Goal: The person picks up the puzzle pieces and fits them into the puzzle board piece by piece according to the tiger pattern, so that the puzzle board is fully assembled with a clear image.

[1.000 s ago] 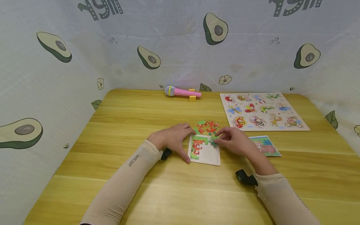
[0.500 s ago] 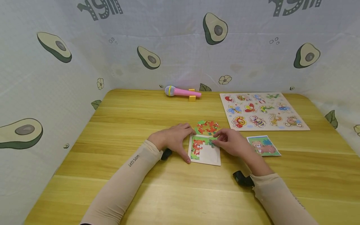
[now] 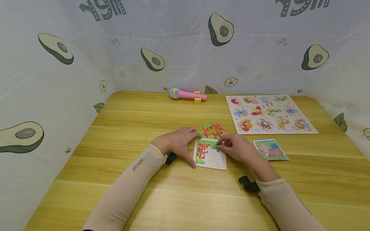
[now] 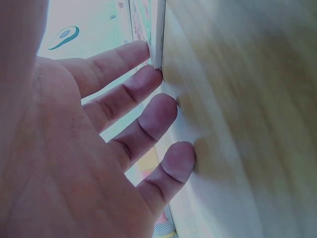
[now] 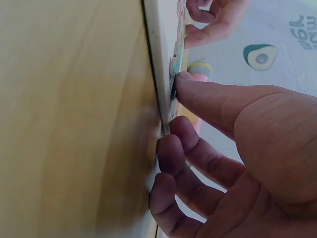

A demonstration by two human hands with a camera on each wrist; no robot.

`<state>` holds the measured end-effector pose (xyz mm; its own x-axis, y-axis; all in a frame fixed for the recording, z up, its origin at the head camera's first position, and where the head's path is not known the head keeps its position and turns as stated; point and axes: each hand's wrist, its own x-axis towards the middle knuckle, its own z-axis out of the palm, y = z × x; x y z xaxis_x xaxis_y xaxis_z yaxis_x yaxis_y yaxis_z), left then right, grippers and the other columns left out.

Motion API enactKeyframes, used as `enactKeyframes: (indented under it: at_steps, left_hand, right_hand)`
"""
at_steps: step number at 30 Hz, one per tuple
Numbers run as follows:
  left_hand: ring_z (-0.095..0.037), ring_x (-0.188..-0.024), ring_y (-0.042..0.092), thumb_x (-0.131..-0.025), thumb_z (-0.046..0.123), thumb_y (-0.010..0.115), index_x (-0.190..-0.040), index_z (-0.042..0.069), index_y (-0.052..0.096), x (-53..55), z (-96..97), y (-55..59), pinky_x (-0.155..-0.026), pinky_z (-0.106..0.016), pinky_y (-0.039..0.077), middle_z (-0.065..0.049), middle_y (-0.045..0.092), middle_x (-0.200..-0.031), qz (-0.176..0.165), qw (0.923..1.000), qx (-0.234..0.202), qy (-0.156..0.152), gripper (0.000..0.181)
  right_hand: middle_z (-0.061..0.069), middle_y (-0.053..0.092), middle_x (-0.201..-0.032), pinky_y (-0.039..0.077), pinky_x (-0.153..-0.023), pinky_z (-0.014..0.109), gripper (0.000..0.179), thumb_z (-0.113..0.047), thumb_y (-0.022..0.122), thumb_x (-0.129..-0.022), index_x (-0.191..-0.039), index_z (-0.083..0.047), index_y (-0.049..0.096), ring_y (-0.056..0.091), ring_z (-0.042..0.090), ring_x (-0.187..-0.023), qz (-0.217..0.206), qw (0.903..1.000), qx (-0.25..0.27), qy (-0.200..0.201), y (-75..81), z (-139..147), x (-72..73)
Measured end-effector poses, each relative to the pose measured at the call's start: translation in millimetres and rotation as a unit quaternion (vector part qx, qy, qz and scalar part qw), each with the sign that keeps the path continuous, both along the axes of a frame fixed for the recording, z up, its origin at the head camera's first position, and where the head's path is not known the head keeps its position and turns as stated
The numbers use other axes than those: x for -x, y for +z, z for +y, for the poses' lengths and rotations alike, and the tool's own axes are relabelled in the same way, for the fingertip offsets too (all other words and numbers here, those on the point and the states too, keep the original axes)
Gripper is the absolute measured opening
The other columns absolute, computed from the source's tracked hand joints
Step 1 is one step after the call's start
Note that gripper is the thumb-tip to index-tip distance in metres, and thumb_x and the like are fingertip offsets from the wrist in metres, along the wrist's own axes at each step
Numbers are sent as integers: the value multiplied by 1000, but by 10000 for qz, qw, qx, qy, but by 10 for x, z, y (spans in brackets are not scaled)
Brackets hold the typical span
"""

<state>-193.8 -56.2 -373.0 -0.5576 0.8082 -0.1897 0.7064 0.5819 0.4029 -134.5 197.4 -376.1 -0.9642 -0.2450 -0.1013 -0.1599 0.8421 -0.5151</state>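
Observation:
A square jigsaw puzzle board (image 3: 213, 161) lies at the middle of the table. A tiger picture fills its left column and top, and the rest shows bare white. My left hand (image 3: 180, 143) braces the board's left side, thumb at the near corner and fingers at the far corner, spread and loosely bent in the left wrist view. At the upper right of the board, my right hand (image 3: 235, 147) pinches a green puzzle piece (image 3: 218, 150) between thumb and index finger. The right wrist view shows the thumb (image 5: 198, 91) against this piece; its other fingers rest by the board's edge.
Loose orange and green puzzle pieces (image 3: 214, 131) lie just behind the board. To the right is a bear picture card (image 3: 271, 150). A large insect puzzle board (image 3: 271, 115) sits at the back right, and a pink toy microphone (image 3: 189, 94) on yellow blocks at the back.
My right hand has moved slightly left and toward me with the green piece, which now lies against the top row. The bear card has come fully into view. My left hand stays put.

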Motion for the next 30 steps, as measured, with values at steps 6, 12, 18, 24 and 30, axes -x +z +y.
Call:
enactKeyframes:
  at_steps: [6,12,18,24,30]
  left_hand:
    - [-16,-126,40,-62,66,88,-144,15,48,2,5,-7,-109,-32,34,2,44,-134,-9,10000,13,11,105]
    - [-15,-126,40,-63,66,88,-144,15,48,2,6,-4,-108,-32,34,2,44,-134,-13,10000,25,3,104]
    - [-15,-126,39,-63,66,88,-144,15,48,3,5,4,-109,-31,33,3,43,-135,-29,10000,46,15,103]
    - [-15,-127,39,-64,66,87,-144,16,49,1,7,1,-109,-32,33,3,44,-135,-38,10000,50,2,102]
    - [-15,-127,39,-64,66,87,-144,15,49,4,10,-1,-110,-31,32,3,43,-135,0,10000,82,-16,102]
  right_hand:
    - [2,56,-80,42,-63,34,14,-23,74,-94,-102,-12,74,51,19,-72,-7,10000,-37,86,8,-13,-4]
    - [2,55,-78,41,-61,33,15,-22,74,-93,-104,-11,74,49,18,-69,77,9997,-123,187,-5,-23,-7]
    - [2,55,-79,40,-61,33,18,-25,76,-93,-104,-11,74,49,18,-69,107,9997,-129,186,1,-8,-1]
    - [3,57,-86,42,-64,34,29,-25,79,-90,-114,-10,75,50,20,-75,-230,9991,-130,343,45,50,6]
    - [4,56,-89,43,-64,34,31,-25,80,-88,-113,-8,72,50,20,-75,-321,9991,-85,274,61,55,2]
